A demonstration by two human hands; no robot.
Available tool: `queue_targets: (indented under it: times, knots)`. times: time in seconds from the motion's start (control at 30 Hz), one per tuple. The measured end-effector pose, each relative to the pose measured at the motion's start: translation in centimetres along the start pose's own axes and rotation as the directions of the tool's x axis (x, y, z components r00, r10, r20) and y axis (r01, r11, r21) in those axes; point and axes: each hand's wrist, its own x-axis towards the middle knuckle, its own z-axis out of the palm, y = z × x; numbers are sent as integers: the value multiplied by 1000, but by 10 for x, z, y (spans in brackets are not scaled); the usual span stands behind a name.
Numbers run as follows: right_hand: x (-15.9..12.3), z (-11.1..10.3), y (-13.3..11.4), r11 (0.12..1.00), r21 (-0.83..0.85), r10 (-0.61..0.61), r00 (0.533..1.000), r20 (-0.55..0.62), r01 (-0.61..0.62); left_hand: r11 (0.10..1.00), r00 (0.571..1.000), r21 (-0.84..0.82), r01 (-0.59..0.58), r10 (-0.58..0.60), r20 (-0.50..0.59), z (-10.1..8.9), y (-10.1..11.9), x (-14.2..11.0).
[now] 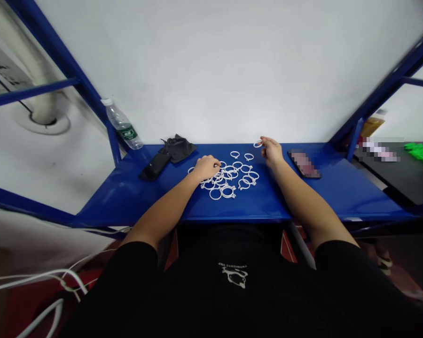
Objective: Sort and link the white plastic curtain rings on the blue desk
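Many white curtain rings (pixel 227 191) with small eyelets lie in a loose, overlapping heap on the blue tabletop (pixel 155 202). My left hand (pixel 207 167) rests at the heap's left side, fingers curled down among the rings; whatever they grip is hidden. Up near the wall, my right hand (pixel 272 150) pinches a single white curtain ring (pixel 257 144) between thumb and fingers, raised off the table. Two separate rings, one of them this curtain ring (pixel 234 154), lie at the far edge of the heap.
Left of the heap are a black phone-like object (pixel 155 165) and a crumpled black bag (pixel 180 148). A clear bottle (pixel 122 124) leans by the blue frame post. To the right lies a phone (pixel 304 164). Behind the table rises a white wall (pixel 215 70).
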Motion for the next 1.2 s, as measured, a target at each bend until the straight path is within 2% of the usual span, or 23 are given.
queue_targets:
  times: [0.23, 0.4, 0.53, 0.63, 0.77, 0.93, 1.03, 1.13, 1.2]
  knots:
    - [-4, 5, 5, 992, 86, 94, 995, -29, -91, 999, 998, -26, -34, 32, -56, 4, -5, 0]
    - [-5, 7, 4, 993, 69, 94, 995, -20, -93, 1000, 1000, 8, 18, -18, -1, 0, -1, -2]
    - [-6, 8, 6, 994, 64, 95, 995, -33, -93, 999, 999, 39, 11, -13, 52, -6, 2, -4]
    - [-4, 8, 9, 996, 57, 74, 996, -43, -71, 999, 999, 40, 8, -10, 52, -7, 3, -4]
    - [2, 7, 13, 999, 32, 26, 999, -42, -24, 1000, 1000, -20, 19, -19, 4, -5, 4, -4]
    - [9, 2, 21, 990, -105, -104, 993, -61, 97, 989, 991, -147, -11, -9, -134, -3, 4, -4]
    - [7, -1, 28, 903, -341, -259, 965, 47, 260, 980, 980, -194, -43, 4, -199, -5, 5, -4]
    - [3, 3, 34, 691, -560, -358, 889, 285, 458, 974, 969, -218, -59, 3, -248, -6, 7, -4]
    - [0, 8, 37, 560, -609, -325, 825, 463, 562, 971, 962, -231, -69, 4, -272, -6, 7, -5]
